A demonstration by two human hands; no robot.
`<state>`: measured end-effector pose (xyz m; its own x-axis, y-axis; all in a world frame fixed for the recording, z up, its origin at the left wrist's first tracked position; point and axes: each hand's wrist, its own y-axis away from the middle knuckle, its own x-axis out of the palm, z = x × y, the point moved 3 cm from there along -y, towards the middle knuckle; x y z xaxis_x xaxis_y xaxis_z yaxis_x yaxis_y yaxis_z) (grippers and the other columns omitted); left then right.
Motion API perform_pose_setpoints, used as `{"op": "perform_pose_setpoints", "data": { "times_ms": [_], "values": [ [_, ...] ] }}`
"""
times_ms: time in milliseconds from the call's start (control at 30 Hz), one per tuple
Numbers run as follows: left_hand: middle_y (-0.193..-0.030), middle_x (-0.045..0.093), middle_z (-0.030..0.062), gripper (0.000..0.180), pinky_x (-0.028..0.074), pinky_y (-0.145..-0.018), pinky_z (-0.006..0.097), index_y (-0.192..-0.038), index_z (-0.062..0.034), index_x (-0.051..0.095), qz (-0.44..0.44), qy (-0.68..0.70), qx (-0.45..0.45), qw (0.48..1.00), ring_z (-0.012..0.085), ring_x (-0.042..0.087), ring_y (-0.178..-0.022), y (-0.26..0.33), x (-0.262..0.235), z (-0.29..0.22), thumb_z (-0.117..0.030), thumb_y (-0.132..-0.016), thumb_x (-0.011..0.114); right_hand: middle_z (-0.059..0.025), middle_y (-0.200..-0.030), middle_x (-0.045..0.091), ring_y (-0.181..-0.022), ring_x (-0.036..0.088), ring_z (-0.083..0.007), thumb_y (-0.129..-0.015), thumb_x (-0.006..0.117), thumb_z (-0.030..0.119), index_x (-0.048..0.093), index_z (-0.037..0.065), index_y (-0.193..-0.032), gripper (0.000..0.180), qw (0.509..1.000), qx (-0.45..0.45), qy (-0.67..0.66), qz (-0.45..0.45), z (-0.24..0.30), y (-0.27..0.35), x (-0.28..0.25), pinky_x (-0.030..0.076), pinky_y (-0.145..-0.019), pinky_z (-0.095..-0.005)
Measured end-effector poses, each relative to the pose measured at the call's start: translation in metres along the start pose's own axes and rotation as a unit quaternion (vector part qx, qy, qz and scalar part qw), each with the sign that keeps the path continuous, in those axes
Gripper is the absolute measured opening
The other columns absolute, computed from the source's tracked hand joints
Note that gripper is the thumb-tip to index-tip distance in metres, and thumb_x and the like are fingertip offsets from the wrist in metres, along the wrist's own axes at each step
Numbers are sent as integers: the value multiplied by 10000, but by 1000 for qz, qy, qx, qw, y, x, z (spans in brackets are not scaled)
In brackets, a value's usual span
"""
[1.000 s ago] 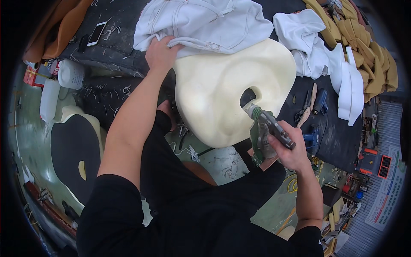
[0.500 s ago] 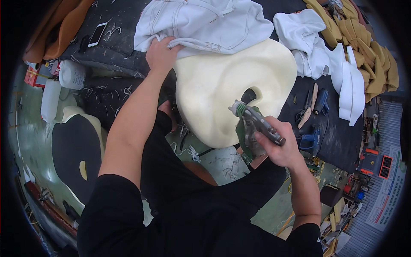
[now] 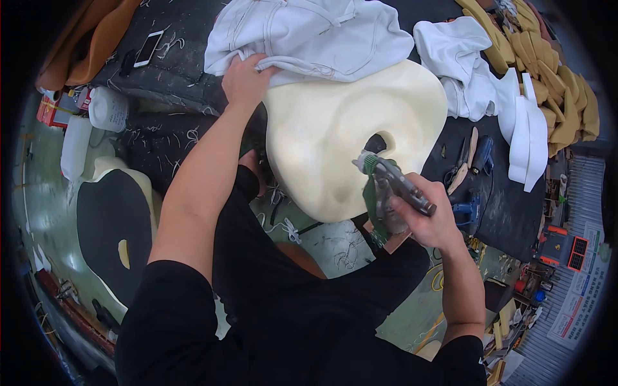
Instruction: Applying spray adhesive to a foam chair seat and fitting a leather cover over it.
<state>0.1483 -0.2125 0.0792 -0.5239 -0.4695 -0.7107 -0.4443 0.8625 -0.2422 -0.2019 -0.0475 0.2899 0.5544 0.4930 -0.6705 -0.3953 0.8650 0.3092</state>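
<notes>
A cream moulded foam piece [image 3: 309,135], with a hollow and a hole on its right side, lies in front of me. Over its far edge is bunched a white stitched cover [image 3: 309,38]. My left hand [image 3: 243,80] is closed on the cover's near left edge, its fingers partly tucked into the fold. In my right hand [image 3: 430,212] I grip a grey spray gun [image 3: 402,183] with a green ridged front end. It is held over the foam's near right part, its nozzle pointing left, close to the hole. The tool's lower part is partly hidden by my hand.
On the dark table to the right lie scissors [image 3: 462,164], blue-handled tools [image 3: 483,154] and white cover pieces [image 3: 528,141]. Tan foam strips [image 3: 553,83] are piled at the far right. A phone [image 3: 149,49] sits far left. Another black-backed foam piece [image 3: 106,225] stands at left.
My right hand has shifted slightly right and down with the spray gun. My left hand keeps its hold on the cover.
</notes>
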Motion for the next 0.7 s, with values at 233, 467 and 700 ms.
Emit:
{"op": "perform_pose_setpoints", "data": {
  "times_ms": [233,467,700],
  "values": [
    [-1149,706,144,466,559,-948,464,-1145,-280,832,20,-1,-17,1000,354,684,-1125,-2,0,2,-548,-766,868,-148,-662,616,-557,571,-223,-917,725,66,674,-16,-1015,138,1000,5,17,-21,-3,5,-3,464,-579,-348],
    [-1145,705,147,478,561,-940,466,-1149,-275,832,15,-8,-7,1000,355,688,-1118,-1,-1,1,-564,-769,862,-158,-687,659,-595,659,-261,-908,732,82,690,-6,-1052,175,1000,-22,-15,15,17,-12,9,504,-604,-365],
    [-1128,702,150,488,563,-929,458,-1155,-266,833,22,-12,-12,1000,354,691,-1102,0,-2,-3,-569,-773,858,-158,-680,651,-592,651,-265,-903,731,80,681,-3,-1034,163,1000,-28,0,13,17,-20,9,496,-596,-369]
  ]
}}
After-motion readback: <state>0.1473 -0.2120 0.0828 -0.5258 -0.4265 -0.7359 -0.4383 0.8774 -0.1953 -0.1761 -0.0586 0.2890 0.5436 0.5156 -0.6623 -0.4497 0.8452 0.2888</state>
